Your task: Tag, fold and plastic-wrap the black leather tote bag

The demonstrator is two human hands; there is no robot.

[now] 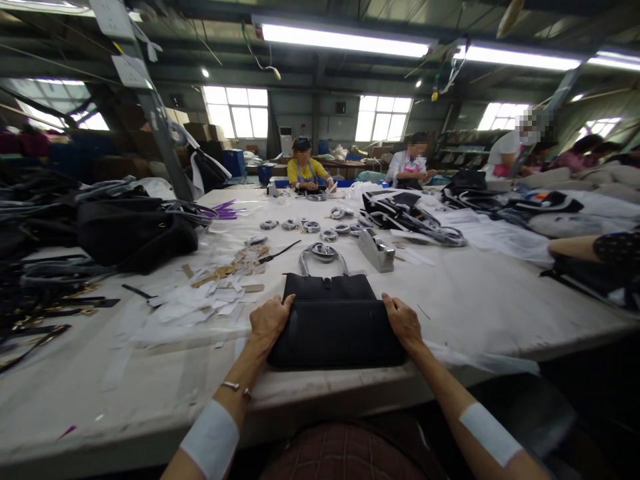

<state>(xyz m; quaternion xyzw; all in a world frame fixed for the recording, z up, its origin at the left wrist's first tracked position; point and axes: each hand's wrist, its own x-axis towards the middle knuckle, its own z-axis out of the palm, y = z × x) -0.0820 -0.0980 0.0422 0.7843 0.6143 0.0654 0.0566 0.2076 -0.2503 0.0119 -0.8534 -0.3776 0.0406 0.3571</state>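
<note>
A black handbag [336, 333] lies on the table in front of me, its wrapped handles [324, 253] pointing away. My left hand [271, 319] grips the bag's left edge, thumb on top. On the opposite edge my right hand [402, 320] is closed in the same way. Both hands' fingertips are partly hidden behind the bag's sides. Just beyond the bag, to the right of the handles, stands a grey tape dispenser [376, 251]. Loose white paper pieces [200, 303] are scattered left of my left hand.
Black bags [135, 230] and straps with metal fittings [45, 320] are heaped at left. Coiled wrapped straps [311, 227] lie mid-table. More black bags [405, 217] are stacked behind the dispenser. Co-workers sit across the table; another person's arm [575, 247] reaches in at right.
</note>
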